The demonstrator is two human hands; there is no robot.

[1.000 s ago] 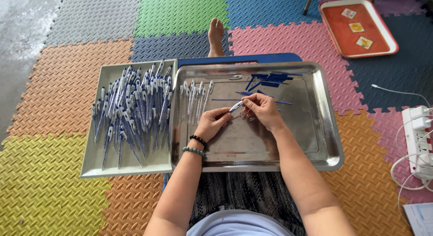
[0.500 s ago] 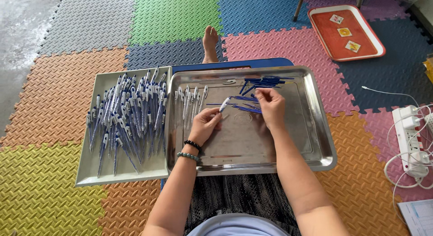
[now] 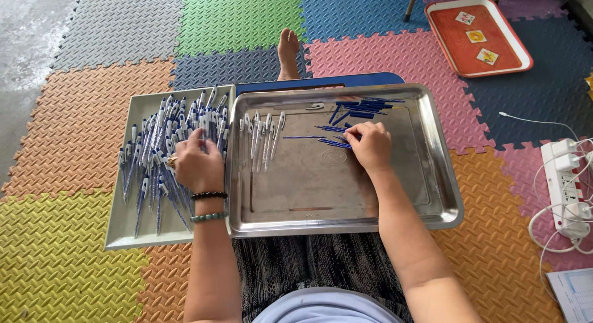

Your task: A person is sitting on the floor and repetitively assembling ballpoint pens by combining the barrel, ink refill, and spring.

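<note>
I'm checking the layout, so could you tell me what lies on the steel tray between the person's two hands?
In the head view, a short row of white-and-blue pens lies between the left hand and right hand, then bare steel tray.

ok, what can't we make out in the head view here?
- Left hand: fingertips buried in the pen pile, so its grip is hidden.
- Right hand: fingers curl over the blue refills; what it holds is unclear.
- Paper: cut off by the frame corner.
- Cards on the orange tray: too small.

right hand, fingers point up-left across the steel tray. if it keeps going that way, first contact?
Likely the loose blue refills at the right hand's fingertips; it already seems to touch them. Beyond lies the blue pile near the steel tray's far rim.
</note>
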